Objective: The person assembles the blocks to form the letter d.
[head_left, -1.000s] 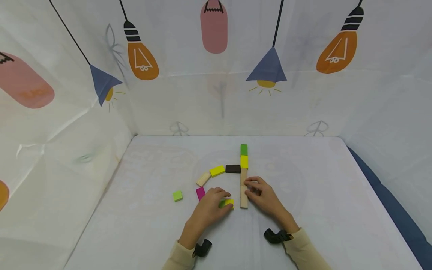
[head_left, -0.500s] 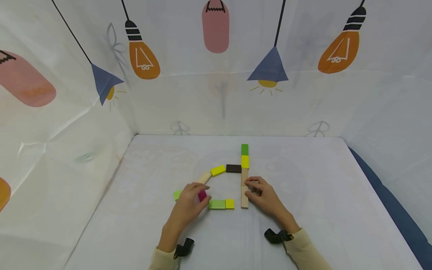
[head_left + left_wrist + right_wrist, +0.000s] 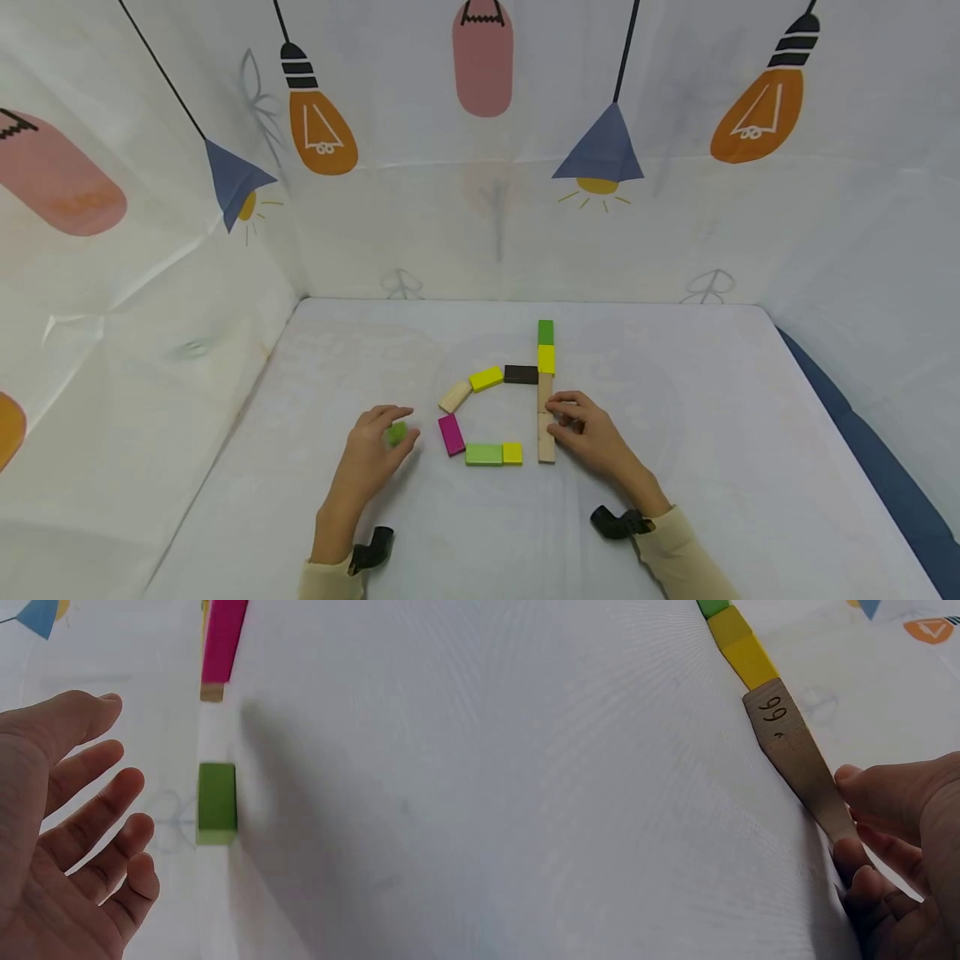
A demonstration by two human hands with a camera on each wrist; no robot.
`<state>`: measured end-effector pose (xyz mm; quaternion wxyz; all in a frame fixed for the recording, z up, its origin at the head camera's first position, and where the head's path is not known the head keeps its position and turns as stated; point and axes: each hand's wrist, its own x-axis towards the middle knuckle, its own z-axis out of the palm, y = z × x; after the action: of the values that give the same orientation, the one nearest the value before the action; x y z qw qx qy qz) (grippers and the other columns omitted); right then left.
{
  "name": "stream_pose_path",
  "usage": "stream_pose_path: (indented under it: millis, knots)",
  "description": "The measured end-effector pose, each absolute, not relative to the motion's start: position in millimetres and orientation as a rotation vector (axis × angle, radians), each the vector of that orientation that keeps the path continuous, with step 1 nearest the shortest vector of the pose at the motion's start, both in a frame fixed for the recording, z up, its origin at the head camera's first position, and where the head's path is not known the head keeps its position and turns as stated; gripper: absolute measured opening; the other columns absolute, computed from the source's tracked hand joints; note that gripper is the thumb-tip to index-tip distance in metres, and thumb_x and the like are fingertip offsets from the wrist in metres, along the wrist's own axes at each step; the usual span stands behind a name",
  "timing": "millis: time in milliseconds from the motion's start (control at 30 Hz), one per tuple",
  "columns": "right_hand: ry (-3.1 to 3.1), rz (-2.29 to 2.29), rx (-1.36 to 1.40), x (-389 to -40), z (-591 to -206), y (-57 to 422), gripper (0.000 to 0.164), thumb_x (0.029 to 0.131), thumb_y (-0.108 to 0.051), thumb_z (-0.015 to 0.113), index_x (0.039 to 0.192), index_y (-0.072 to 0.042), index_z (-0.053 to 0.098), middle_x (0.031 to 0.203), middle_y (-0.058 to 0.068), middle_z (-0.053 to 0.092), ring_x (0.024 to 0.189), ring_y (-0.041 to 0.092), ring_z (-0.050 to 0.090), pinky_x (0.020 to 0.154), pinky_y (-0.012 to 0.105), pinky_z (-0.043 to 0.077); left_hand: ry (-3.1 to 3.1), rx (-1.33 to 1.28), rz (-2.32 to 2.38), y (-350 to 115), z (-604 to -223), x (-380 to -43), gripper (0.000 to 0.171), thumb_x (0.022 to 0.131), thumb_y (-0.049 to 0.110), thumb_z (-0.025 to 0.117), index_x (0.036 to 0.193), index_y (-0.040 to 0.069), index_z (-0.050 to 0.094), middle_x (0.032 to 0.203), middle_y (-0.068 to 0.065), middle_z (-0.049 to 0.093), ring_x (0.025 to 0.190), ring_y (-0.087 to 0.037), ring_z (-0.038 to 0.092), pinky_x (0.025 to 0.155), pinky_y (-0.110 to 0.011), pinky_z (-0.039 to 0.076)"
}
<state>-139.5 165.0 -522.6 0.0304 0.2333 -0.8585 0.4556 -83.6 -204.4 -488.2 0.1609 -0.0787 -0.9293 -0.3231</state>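
Observation:
My left hand [image 3: 371, 450] hovers around a small lime green block [image 3: 397, 432], thumb and fingers spread. In the left wrist view a gap shows between the fingers and that green block [image 3: 217, 802]. My right hand [image 3: 592, 433] rests beside a straight column, fingertips touching the right side of its two plain wooden blocks [image 3: 546, 437]. The nearer wooden block [image 3: 795, 757] has a mark like "99" on its end. Above them in the column are a yellow block [image 3: 546, 359] and a green block [image 3: 545, 332].
Left of the column, a curve holds a black block [image 3: 521, 374], a yellow block [image 3: 486, 379], a wooden block [image 3: 454, 397] and a magenta block [image 3: 452, 435]. A lime block [image 3: 483, 454] and a small yellow block [image 3: 512, 453] form the bottom row. Printed cloth surrounds the white table [image 3: 712, 433].
My left hand has moved left from the lime and yellow bottom row, past the magenta block, to the lone green block. My right hand has stayed at the wooden blocks.

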Motion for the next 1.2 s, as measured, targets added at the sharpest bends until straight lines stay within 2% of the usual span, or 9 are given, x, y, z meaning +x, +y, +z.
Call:
stream_pose_path:
  millis: [200, 333, 467, 633, 933, 1200]
  knots:
    - [-2.631, 1.400, 0.741, -140.0, -520.8, 164.4, 0.034, 0.088, -0.006, 0.080, 0.121, 0.002, 0.073, 0.128, 0.014, 0.064, 0.086, 0.007, 0.063, 0.070, 0.023, 0.054, -2.724, -0.157, -0.953, -217.9, -495.5, -80.9, 0.037, 0.082, 0.013, 0.087, 0.117, 0.006, 0.075, 0.119, -0.013, 0.069, 0.115, -0.034, 0.063, 0.097, -0.053, 0.055]
    - [-2.642, 1.409, 0.763, -141.5, -519.4, 161.2, 0.036, 0.089, -0.008, 0.080, 0.123, 0.000, 0.073, 0.131, 0.012, 0.064, 0.086, 0.009, 0.060, 0.070, 0.022, 0.053, -2.746, -0.157, -0.981, -223.0, -498.5, -80.1, 0.039, 0.083, 0.013, 0.086, 0.119, 0.005, 0.074, 0.121, -0.015, 0.067, 0.115, -0.034, 0.064, 0.098, -0.052, 0.055]
    - [-2.657, 1.404, 0.819, -142.4, -518.2, 159.5, 0.037, 0.090, -0.009, 0.079, 0.125, 0.001, 0.072, 0.132, 0.013, 0.064, 0.084, 0.009, 0.057, 0.069, 0.021, 0.051, -2.805, -0.138, -0.975, -224.1, -499.2, -81.4, 0.044, 0.083, 0.014, 0.086, 0.123, 0.005, 0.072, 0.123, -0.015, 0.066, 0.103, -0.026, 0.067, 0.090, -0.046, 0.058]
    - [-2.666, 1.407, 0.829, -141.9, -516.5, 159.0, 0.036, 0.089, -0.007, 0.079, 0.123, 0.002, 0.072, 0.130, 0.013, 0.066, 0.082, 0.005, 0.055, 0.067, 0.021, 0.050, -2.875, -0.101, -0.965, -223.7, -499.2, -83.1, 0.046, 0.082, 0.012, 0.086, 0.125, 0.004, 0.071, 0.122, -0.016, 0.067, 0.090, -0.017, 0.063, 0.080, -0.037, 0.057]
    - [-2.691, 1.409, 0.783, -141.6, -515.8, 159.7, 0.035, 0.089, -0.009, 0.080, 0.122, 0.000, 0.074, 0.128, 0.011, 0.067, 0.082, 0.006, 0.055, 0.067, 0.021, 0.050, -2.900, -0.088, -0.982, -224.0, -496.8, -85.1, 0.037, 0.083, 0.004, 0.084, 0.117, 0.000, 0.073, 0.118, -0.018, 0.069, 0.088, -0.020, 0.067, 0.076, -0.035, 0.059]
    - [-2.682, 1.413, 0.794, -142.0, -517.1, 160.4, 0.035, 0.089, -0.010, 0.080, 0.122, 0.001, 0.073, 0.128, 0.012, 0.067, 0.083, 0.006, 0.055, 0.068, 0.021, 0.050, -2.894, -0.077, -0.968, -226.6, -493.3, -85.4, 0.037, 0.083, 0.005, 0.083, 0.119, 0.001, 0.073, 0.119, -0.017, 0.068, 0.089, -0.020, 0.066, 0.076, -0.036, 0.058]
